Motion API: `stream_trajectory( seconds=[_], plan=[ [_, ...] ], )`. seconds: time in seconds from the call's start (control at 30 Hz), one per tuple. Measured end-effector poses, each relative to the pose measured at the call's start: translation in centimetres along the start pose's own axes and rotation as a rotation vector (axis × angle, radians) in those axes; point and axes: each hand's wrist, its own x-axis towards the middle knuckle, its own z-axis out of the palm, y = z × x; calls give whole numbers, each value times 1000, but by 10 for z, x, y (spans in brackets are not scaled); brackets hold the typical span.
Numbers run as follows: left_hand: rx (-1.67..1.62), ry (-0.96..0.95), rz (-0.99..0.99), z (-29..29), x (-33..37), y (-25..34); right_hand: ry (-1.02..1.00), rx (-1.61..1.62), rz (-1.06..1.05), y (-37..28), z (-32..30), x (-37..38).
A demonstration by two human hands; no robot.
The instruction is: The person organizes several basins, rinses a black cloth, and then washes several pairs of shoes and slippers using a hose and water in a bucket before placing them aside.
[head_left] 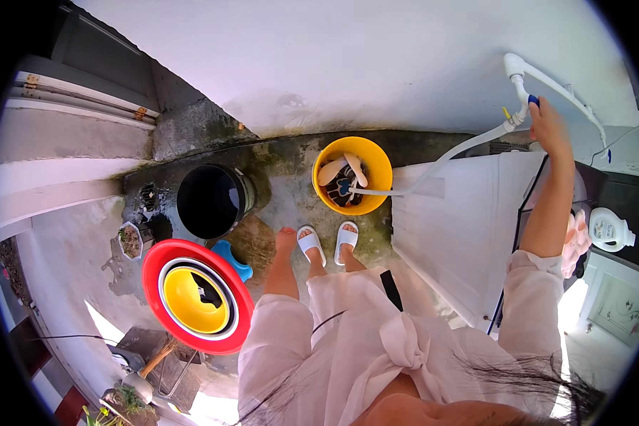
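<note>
My right hand [547, 128] reaches up to the white wall pipe, its fingers closed on the blue tap handle [534, 101]. From that tap a white hose [444, 160] runs down to the left, its end inside a yellow bucket [385, 167] on the floor. Pale sole-shaped pieces [330, 172] and a dark item with a light pattern [339, 190] lie in the bucket. My left hand [285, 238] hangs low beside my leg, between the yellow bucket and a black bucket [209, 202]; its fingers are too foreshortened to make out, and nothing shows in it.
Left of me are a red basin [243, 312] with smaller basins nested in it, a blue stool [232, 259] and a potted plant [130, 241]. A white appliance [440, 227] stands at my right, with a white jug [610, 231] beyond. The concrete floor looks wet in patches.
</note>
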Motion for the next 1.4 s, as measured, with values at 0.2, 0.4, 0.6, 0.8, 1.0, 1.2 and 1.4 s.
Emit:
stream_trajectory(
  seconds=[0.2, 0.4, 0.6, 0.8, 1.0, 1.2, 1.4],
  plan=[
    [127, -90, 102, 84, 39, 87, 111, 948, -319, -78, 190, -86],
    [-128, -224, 170, 133, 58, 153, -493, 430, -148, -46, 536, -49],
    [-499, -63, 205, 181, 39, 100, -636, 32, 78, -34, 688, -18],
    [-787, -3, -33, 157, -41, 85, -829, 107, -86, -101, 723, -39],
    [-440, 206, 52, 151, -71, 97, -707, 58, -173, -85, 749, -49],
    [61, 415, 90, 238, 135, 75, -453, 158, -219, -104, 748, -45],
    [332, 191, 100, 256, 195, 57, -654, 184, 141, -75, 825, -35]
  ],
)
